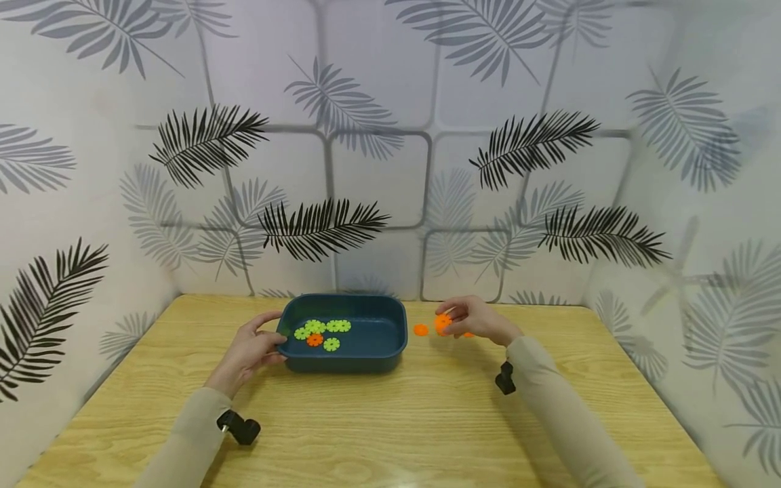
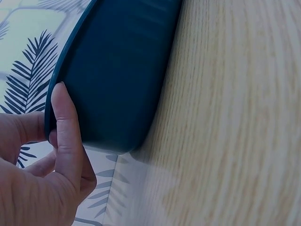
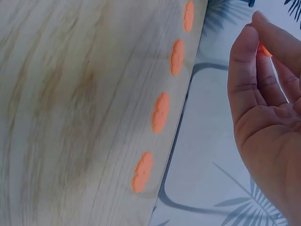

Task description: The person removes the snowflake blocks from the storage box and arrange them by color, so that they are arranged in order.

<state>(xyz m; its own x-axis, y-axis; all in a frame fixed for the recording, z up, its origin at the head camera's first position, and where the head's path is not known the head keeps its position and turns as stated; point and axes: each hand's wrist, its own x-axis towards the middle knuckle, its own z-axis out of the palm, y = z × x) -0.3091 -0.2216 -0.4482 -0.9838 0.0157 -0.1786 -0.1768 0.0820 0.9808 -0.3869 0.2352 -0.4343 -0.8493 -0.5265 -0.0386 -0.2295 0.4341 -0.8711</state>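
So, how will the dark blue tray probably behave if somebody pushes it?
The tray looks fairly stiff: it shows no sag where the left hand grips it. Low and wide, it probably slides rather than tips. The flat discs lying inside may shift.

Across the bottom of the frame I see a wood-grained tabletop (image 1: 378, 427), smooth under a faint sheen. The dark teal basin (image 1: 342, 364) at centre looks like smooth, softly shiny plastic. The orange discs (image 1: 421, 330) right of centre and lime discs (image 1: 331, 346) left of centre look like plastic. The beige sleeves (image 1: 564, 407) below look like matt cloth.
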